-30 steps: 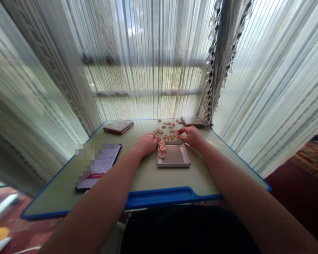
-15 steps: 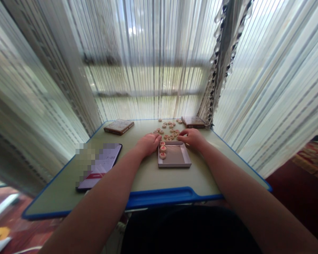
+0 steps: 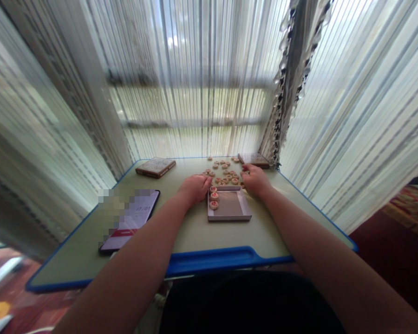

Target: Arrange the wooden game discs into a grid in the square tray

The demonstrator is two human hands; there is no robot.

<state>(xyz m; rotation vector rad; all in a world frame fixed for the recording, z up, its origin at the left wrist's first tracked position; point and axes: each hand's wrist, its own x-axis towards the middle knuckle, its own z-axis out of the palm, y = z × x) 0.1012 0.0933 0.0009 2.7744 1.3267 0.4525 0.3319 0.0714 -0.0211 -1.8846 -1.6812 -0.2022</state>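
1. Right hand: grip narrowed among loose xiangqi pieces just beyond the tray; whether it holds one, cannot tell.
2. Left hand: grip slack, palm down, at the tray's far-left corner.
3. Tray on the bench: three boxed pieces along its left wall.
4. Step, as judged: picking up a loose piece. The next move calls for a clean pinch on a single disc.

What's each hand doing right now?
Left hand: open, palm down on the table beside the tray.
Right hand: curled over loose game pieces; cannot tell if holding one.
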